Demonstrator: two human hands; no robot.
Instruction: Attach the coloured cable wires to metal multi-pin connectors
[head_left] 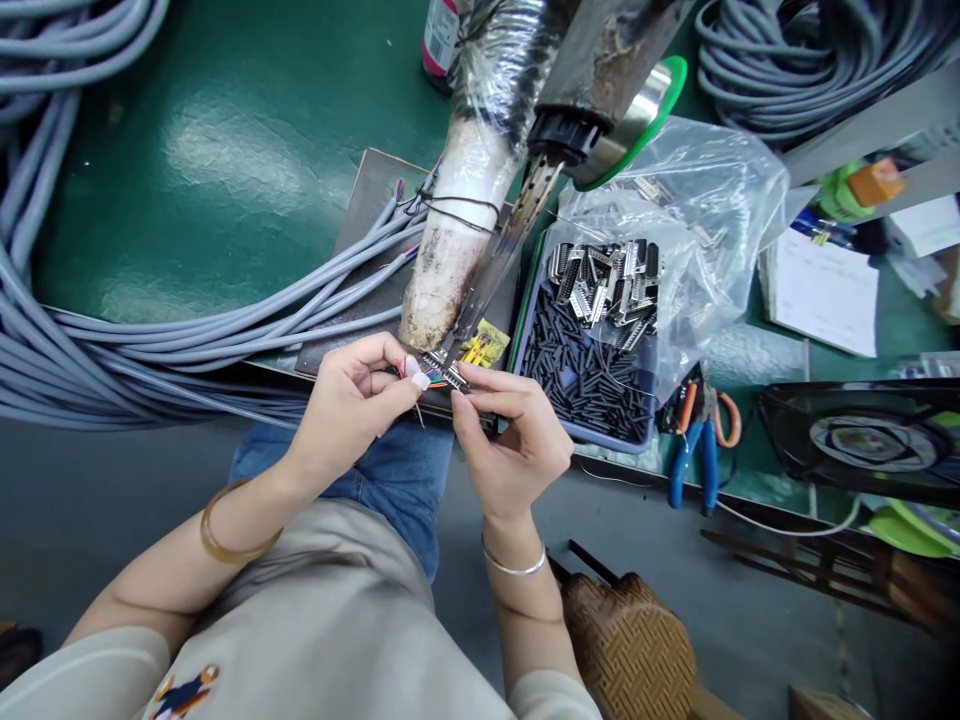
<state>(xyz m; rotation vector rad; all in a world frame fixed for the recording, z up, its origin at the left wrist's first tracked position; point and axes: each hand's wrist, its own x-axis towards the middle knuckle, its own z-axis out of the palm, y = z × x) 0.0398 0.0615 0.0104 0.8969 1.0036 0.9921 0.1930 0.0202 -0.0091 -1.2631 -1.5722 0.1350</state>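
My left hand (352, 395) pinches thin coloured wires (435, 381) between thumb and forefinger; white covers wrap those fingertips. My right hand (517, 425) has its thumb and forefinger closed on a small metal multi-pin connector (454, 376), where the wires come in. Just above both hands, a soldering iron (517, 215) points down, its tip close to the connector. Beside it hangs a plastic-wrapped tube (461, 190) with a scorched lower end. Yellow pieces (478, 348) lie just past my right fingertips. The exact wire ends are too small to make out.
A blue tray (574, 437) of black sleeves and metal connectors stands to the right, partly under a clear bag (720, 230). Pliers (697, 440) lie at the table's edge near a black fan (862, 440). Grey cables (187, 335) run in from the left. A solder spool (637, 120) is behind the iron.
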